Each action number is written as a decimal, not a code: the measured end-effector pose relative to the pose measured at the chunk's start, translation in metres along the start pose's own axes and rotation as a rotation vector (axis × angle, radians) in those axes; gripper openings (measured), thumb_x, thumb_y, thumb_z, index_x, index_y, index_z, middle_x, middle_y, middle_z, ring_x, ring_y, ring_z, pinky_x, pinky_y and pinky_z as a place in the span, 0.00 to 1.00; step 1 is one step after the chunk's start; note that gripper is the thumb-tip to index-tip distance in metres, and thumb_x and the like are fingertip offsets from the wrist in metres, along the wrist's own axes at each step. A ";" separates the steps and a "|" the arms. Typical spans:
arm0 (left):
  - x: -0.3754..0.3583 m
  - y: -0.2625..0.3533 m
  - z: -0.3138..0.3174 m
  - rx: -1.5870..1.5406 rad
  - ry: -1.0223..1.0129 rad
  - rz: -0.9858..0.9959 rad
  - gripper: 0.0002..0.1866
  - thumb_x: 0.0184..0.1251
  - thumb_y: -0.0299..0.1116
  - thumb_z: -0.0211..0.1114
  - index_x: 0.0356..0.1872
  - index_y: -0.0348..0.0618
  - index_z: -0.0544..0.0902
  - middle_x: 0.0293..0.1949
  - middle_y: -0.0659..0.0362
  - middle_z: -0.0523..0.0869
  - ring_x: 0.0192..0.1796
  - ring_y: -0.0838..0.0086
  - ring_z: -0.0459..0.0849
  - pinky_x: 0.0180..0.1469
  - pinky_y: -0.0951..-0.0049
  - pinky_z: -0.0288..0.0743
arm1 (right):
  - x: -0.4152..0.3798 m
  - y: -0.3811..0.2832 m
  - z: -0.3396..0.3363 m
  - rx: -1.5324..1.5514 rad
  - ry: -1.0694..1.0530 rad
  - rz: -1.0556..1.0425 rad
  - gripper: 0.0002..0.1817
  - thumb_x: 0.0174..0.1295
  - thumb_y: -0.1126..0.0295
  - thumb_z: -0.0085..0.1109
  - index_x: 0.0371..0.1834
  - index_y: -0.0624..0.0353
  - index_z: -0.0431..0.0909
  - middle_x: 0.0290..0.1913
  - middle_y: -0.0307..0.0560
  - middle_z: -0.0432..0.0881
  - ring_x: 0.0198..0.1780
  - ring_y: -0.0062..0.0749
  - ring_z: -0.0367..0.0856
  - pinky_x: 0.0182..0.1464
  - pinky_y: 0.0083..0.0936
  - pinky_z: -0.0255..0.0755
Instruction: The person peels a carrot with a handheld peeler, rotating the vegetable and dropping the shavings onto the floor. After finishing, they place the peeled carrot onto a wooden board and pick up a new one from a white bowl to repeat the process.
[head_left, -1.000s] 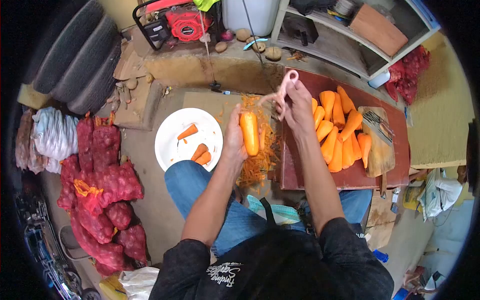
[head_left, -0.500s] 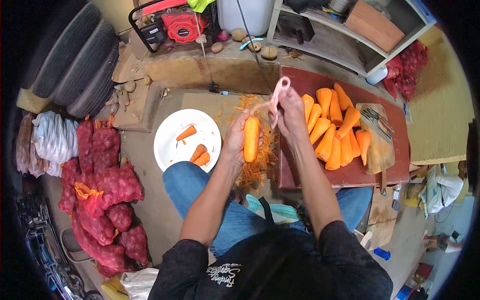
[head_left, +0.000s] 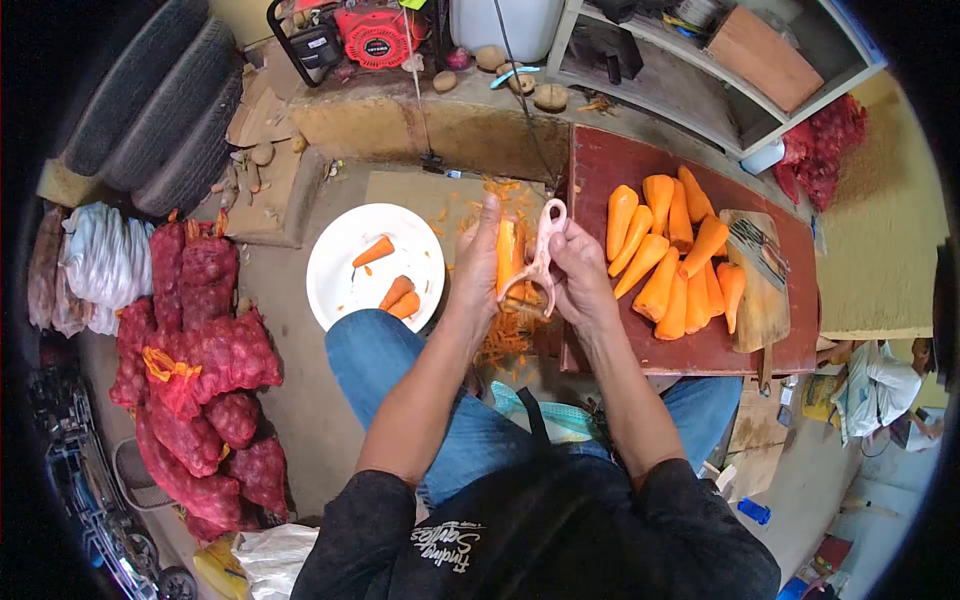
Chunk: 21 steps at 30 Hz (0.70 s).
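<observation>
1 carrot [head_left: 509, 250] is clasped in the grip of the left hand [head_left: 477, 262], above shavings [head_left: 512, 348]; a pink peeler [head_left: 543, 257] is clamped in the right hand [head_left: 583, 267]. Whether they touch cannot be told. The left hand could be nicked if the peeler skidded.

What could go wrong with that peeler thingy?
The peeler might slip off the carrot and nick the left hand, which grips the carrot close by. If the right hand bumped the heaped carrots on the red table, one might roll off.
</observation>
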<state>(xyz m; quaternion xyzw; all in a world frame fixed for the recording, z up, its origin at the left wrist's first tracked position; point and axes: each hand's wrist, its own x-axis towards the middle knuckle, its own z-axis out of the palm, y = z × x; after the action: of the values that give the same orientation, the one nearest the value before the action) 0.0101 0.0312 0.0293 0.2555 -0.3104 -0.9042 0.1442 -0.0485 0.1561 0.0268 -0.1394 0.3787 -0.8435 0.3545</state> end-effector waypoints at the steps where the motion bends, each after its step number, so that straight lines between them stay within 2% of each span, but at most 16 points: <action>1: 0.000 0.001 0.001 0.021 0.012 0.008 0.28 0.71 0.62 0.60 0.38 0.42 0.76 0.26 0.59 0.79 0.23 0.74 0.83 0.21 0.72 0.82 | 0.007 -0.002 -0.003 0.008 -0.054 0.003 0.20 0.66 0.61 0.68 0.53 0.61 0.74 0.40 0.43 0.84 0.38 0.24 0.85 0.43 0.24 0.82; 5: 0.001 0.005 -0.006 0.105 -0.027 0.000 0.32 0.70 0.65 0.59 0.40 0.39 0.79 0.30 0.56 0.83 0.21 0.74 0.84 0.19 0.76 0.80 | 0.028 -0.009 0.010 0.016 0.026 -0.052 0.13 0.71 0.65 0.62 0.51 0.61 0.75 0.39 0.43 0.83 0.38 0.26 0.85 0.40 0.21 0.81; 6: -0.002 0.007 -0.002 0.109 -0.023 -0.001 0.32 0.70 0.65 0.58 0.40 0.38 0.79 0.30 0.57 0.83 0.20 0.74 0.83 0.18 0.77 0.79 | 0.036 -0.012 0.004 -0.007 0.013 -0.026 0.09 0.73 0.66 0.58 0.48 0.60 0.75 0.36 0.42 0.82 0.34 0.26 0.83 0.35 0.21 0.79; 9: 0.000 0.004 -0.005 0.114 -0.022 -0.020 0.32 0.71 0.66 0.56 0.40 0.39 0.79 0.29 0.58 0.82 0.19 0.75 0.81 0.18 0.76 0.79 | 0.079 -0.014 -0.022 -0.038 -0.023 -0.100 0.07 0.74 0.67 0.56 0.46 0.60 0.74 0.35 0.42 0.81 0.30 0.25 0.80 0.33 0.22 0.77; 12: 0.003 0.003 -0.005 0.050 0.008 -0.056 0.33 0.71 0.66 0.55 0.42 0.39 0.79 0.28 0.58 0.81 0.20 0.75 0.81 0.19 0.74 0.79 | 0.101 -0.017 -0.027 -0.005 0.173 -0.228 0.07 0.75 0.68 0.55 0.46 0.59 0.74 0.35 0.41 0.80 0.29 0.23 0.78 0.32 0.21 0.75; 16: 0.012 -0.001 -0.017 -0.010 0.054 -0.039 0.33 0.71 0.67 0.55 0.43 0.39 0.79 0.27 0.58 0.81 0.22 0.75 0.81 0.20 0.74 0.80 | 0.052 -0.032 -0.021 -0.069 0.081 -0.078 0.05 0.74 0.73 0.53 0.48 0.60 0.73 0.35 0.40 0.79 0.30 0.23 0.79 0.32 0.21 0.76; 21: 0.012 0.002 -0.012 0.067 0.091 0.007 0.33 0.72 0.65 0.54 0.43 0.37 0.79 0.28 0.57 0.82 0.24 0.74 0.82 0.22 0.74 0.81 | -0.011 0.002 -0.003 -0.033 0.017 -0.004 0.14 0.70 0.66 0.63 0.51 0.62 0.74 0.39 0.40 0.83 0.31 0.19 0.82 0.32 0.16 0.77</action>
<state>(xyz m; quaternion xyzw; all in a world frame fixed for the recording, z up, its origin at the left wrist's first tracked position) 0.0070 0.0192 0.0181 0.2999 -0.3344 -0.8803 0.1527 -0.0412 0.1649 0.0240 -0.1391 0.3953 -0.8390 0.3472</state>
